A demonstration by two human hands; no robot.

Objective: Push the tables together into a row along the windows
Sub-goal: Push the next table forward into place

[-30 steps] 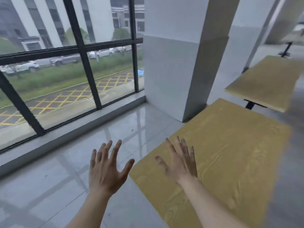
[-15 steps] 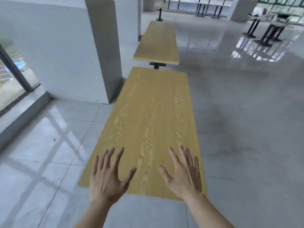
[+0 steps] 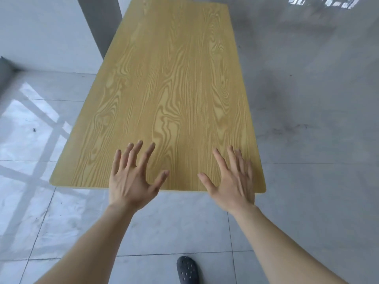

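Note:
A long table with a yellow wood-grain top (image 3: 170,78) stretches away from me, its near short edge just in front of my hands. My left hand (image 3: 133,177) hovers over the near edge left of centre, fingers spread, holding nothing. My right hand (image 3: 231,179) hovers over the near right corner, fingers also spread and empty. Whether either palm touches the tabletop I cannot tell. The table's legs are hidden under the top.
A white pillar (image 3: 51,31) stands close to the table's far left side. Glossy grey tiled floor (image 3: 317,119) lies to the right and around me. My dark perforated shoe (image 3: 187,270) is on the floor below the hands.
My view has swung from the windows to the table and tilted down, closer to its near end. Both hands have come forward over the near edge. The second table is out of view.

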